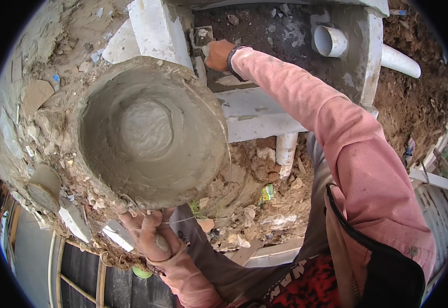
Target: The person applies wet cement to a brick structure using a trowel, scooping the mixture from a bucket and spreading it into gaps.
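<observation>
A round, bucket-like vessel coated in grey cement stands left of centre, with wet grey mix in its bottom. My right hand reaches far forward into a walled pit, its fingers closed around what looks like a trowel with a bent metal neck. Its blade cannot be made out clearly against the wall. Close below the vessel's near rim, my left hand has its fingers curled. A thin cord or wire passes beside them; whether they grip it or the rim is hidden.
A white pipe enters the pit through its right wall. The pit's near wall lies under my right forearm, with a second pipe below it. Rubble and broken blocks surround the vessel. A cement-crusted cup stands at left.
</observation>
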### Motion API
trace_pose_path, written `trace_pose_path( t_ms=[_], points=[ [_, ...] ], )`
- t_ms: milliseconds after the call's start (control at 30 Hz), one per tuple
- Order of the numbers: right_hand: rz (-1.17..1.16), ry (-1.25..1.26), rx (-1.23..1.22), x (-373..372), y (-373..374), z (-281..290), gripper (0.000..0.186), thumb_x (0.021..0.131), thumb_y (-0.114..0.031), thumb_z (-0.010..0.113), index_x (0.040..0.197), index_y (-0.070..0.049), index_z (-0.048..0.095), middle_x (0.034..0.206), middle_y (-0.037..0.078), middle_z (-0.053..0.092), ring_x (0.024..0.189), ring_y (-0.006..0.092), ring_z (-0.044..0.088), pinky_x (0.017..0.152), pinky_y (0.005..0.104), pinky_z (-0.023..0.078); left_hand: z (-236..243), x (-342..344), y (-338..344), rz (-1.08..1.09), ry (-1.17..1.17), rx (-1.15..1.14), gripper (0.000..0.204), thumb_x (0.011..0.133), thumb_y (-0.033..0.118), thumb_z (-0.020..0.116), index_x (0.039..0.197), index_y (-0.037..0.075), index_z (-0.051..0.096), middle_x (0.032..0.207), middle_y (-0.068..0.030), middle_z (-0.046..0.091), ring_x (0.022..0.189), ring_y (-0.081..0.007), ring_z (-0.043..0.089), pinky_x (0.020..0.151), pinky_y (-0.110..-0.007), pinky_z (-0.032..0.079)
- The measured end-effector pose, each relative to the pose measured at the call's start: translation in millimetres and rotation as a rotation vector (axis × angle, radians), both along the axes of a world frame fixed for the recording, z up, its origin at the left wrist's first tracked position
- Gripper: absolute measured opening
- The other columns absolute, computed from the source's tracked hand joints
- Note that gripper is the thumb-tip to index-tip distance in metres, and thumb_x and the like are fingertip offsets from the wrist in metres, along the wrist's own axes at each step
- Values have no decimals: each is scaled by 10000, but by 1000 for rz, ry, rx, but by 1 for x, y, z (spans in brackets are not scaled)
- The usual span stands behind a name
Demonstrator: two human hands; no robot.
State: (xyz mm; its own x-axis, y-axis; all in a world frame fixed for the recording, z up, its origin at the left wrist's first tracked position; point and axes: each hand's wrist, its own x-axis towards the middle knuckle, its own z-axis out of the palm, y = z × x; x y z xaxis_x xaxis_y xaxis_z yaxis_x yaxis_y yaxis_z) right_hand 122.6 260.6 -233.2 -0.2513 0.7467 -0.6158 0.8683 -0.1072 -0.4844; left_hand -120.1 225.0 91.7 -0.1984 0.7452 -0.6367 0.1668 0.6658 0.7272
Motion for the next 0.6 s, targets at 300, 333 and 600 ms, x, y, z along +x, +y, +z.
trace_pose_path(
  t_ms=[300,333,600],
  points=[
    [-797,181,-78,47,-22,-26,342,828,-269,564,988,33,575,914,225,641,763,361,655,622,440,523,-1,13,1,-20,-1,-14,789,666,-31,527,1396,59,241,1250,-206,470,964,-280,597,675,-369,593],
    [-882,323,-222,54,-10,-27,343,843,-283,565,995,25,570,920,199,641,729,313,662,576,419,523,0,12,1,-18,6,-15,791,667,-30,528,1398,60,239,1254,-208,467,967,-281,596,676,-369,592],
    [-918,640,-537,53,-53,13,328,887,-299,494,1001,-3,578,787,109,621,548,203,600,491,362,495,6,4,2,-17,27,6,811,668,-32,519,1416,57,221,1261,-210,456,983,-294,585,677,-370,591]
  ],
)
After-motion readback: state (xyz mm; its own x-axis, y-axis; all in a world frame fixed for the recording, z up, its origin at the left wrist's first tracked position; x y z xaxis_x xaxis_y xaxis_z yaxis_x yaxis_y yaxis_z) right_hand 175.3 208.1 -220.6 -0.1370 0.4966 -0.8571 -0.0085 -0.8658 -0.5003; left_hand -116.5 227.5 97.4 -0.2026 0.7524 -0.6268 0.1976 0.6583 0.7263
